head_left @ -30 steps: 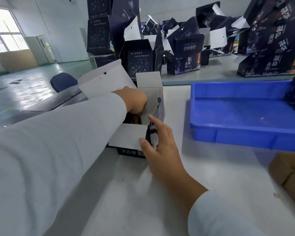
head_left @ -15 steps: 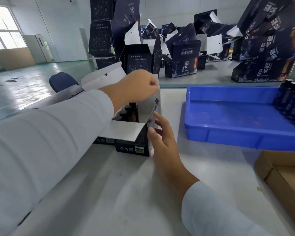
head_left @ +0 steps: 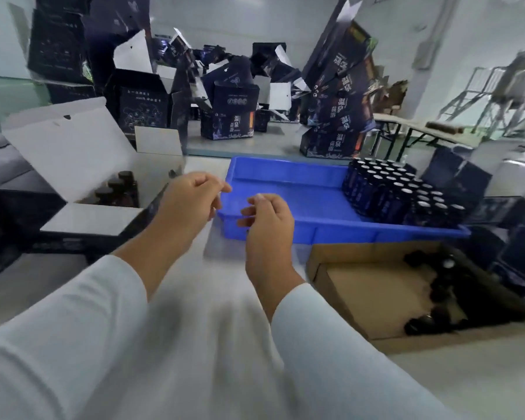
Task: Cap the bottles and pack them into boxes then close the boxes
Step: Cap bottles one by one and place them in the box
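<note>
Hovering empty — hands (head_left: pixel 225 204) over tray (head_left: pixel 300 177)

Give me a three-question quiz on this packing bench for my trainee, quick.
1. True or false: the dark cardboard box on the left, white inside, has its flaps closed.
2. Where do the capped dark bottles stand? A) the flat brown cardboard carton B) the right end of the blue plastic tray C) the floor
3. Fill in: neither the left hand nor the right hand holds a ____.

Key: 1 false; 2 B; 3 bottle.
</note>
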